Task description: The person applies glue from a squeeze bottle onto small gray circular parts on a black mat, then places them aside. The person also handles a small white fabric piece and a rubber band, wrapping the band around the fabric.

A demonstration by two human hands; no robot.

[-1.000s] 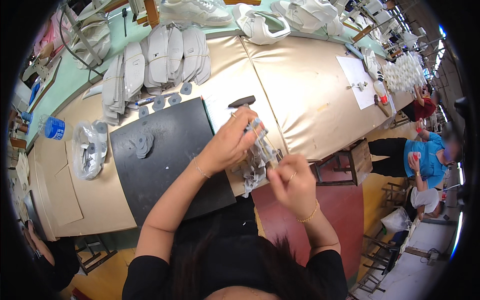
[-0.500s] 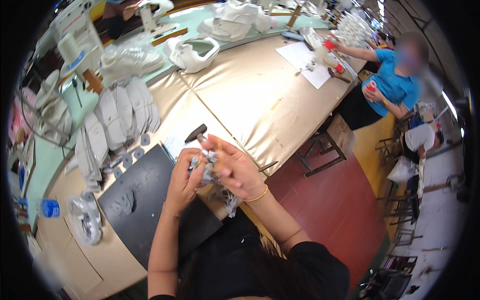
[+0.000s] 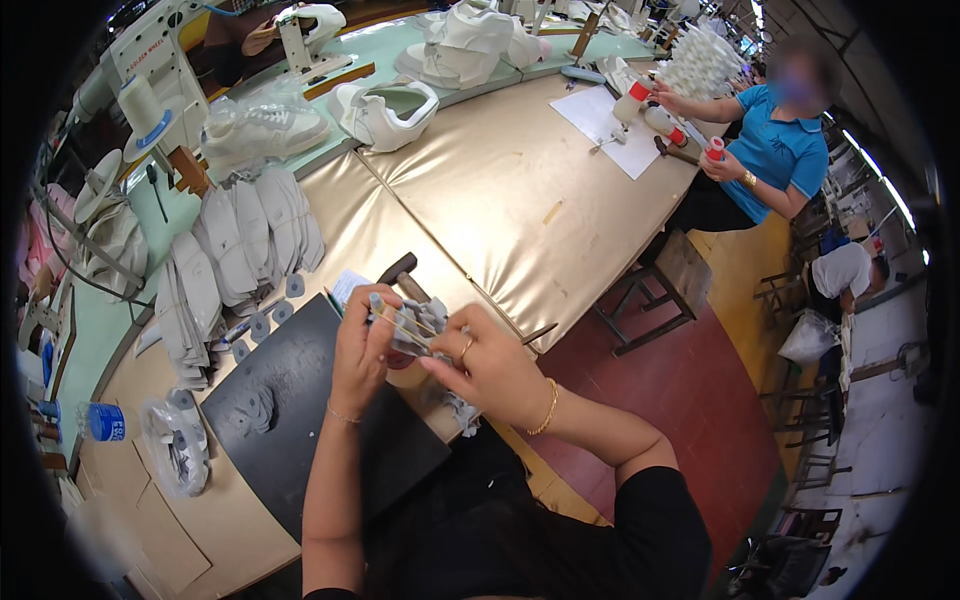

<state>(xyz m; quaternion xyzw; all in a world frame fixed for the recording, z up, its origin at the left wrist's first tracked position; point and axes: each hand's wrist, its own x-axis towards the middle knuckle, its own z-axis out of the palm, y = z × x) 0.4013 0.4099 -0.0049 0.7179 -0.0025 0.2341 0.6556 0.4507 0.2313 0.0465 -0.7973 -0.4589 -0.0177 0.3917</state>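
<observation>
In front of me my left hand (image 3: 362,345) is closed round a small bundle of grey pieces (image 3: 378,301), whose rolled end sticks up past the fingers. A thin yellowish rubber band (image 3: 412,322) runs from the bundle across to my right hand (image 3: 485,365). The fingers of that hand are bent in and pinch the band. Just beyond both hands lies a hammer (image 3: 400,268) with a dark head and wooden handle. More crumpled grey pieces (image 3: 463,413) lie by the table edge below my right hand, partly hidden by it.
A black mat (image 3: 300,390) lies left of my hands, with a small grey pile (image 3: 247,412) on it. Farther left are stacked grey shoe parts (image 3: 240,235) and a bagged piece (image 3: 177,440). White shoes (image 3: 385,112) stand behind. A co-worker (image 3: 770,150) holds red-capped bottles at right.
My right hand has moved slightly right and down, and the band now shows stretched between the hands. The co-worker has shifted, with one bottle now lower over the paper.
</observation>
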